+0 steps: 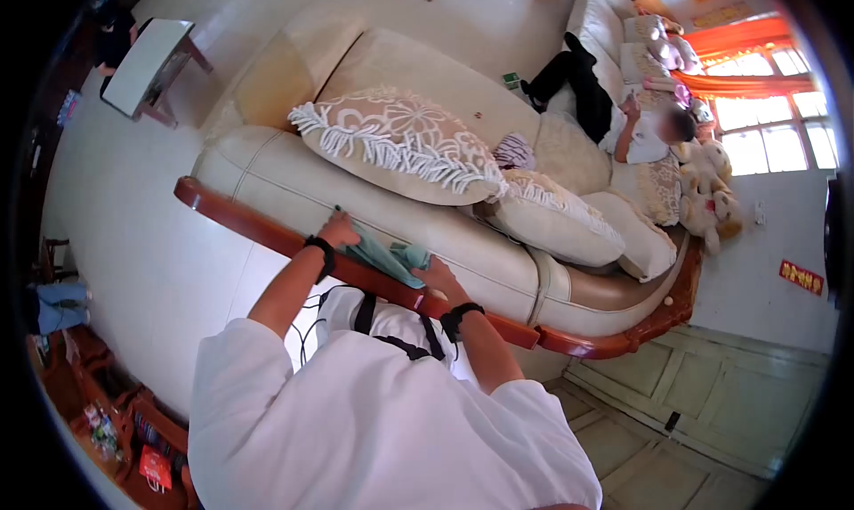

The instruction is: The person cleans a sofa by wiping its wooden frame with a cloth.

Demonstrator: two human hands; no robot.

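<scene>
A green cloth lies over the reddish wooden rail along the back of a cream sofa. My left hand is closed on the cloth's left end, at the top of the sofa back. At the cloth's right end, my right hand grips it beside the rail. Both wrists wear black bands. Just beyond my hands a fringed, patterned cushion leans on the sofa, with another fringed cushion to its right.
A person reclines at the sofa's far right, near stuffed toys and a window. A white-topped table stands far left. Wooden furniture is at lower left, pale green doors at lower right. Dark cables hang near my waist.
</scene>
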